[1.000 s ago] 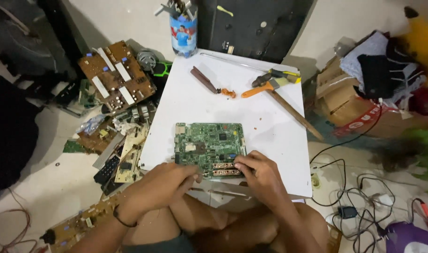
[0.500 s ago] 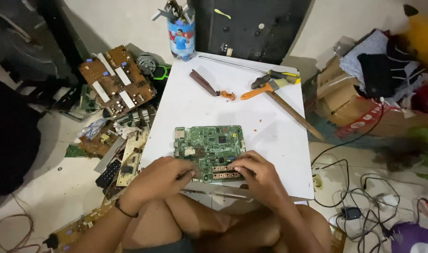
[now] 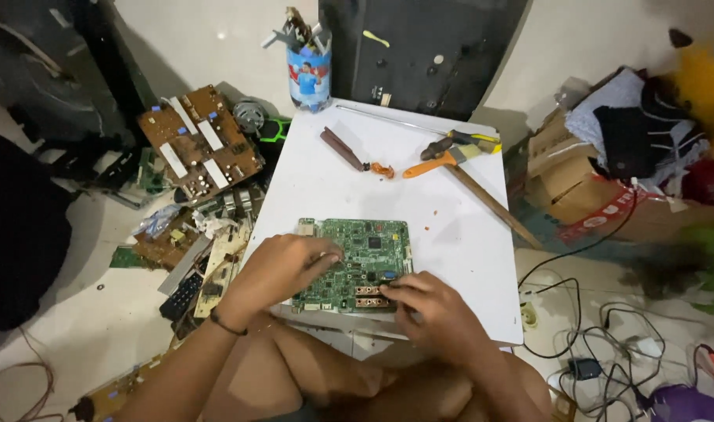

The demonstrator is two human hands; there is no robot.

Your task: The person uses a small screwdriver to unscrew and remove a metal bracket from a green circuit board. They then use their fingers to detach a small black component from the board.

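Brown circuit boards [image 3: 201,144] heaped on the floor at far left. Left hand [image 3: 283,267] pressing on green circuit board [image 3: 357,262] near the white bench [image 3: 451,227] front edge; right hand [image 3: 431,309] pinching its connectors. Hammer [image 3: 458,160] behind, well apart.

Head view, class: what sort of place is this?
Probably an informal home electronics repair spot: a green circuit board on a white table, brown boards piled on the floor, a hammer.
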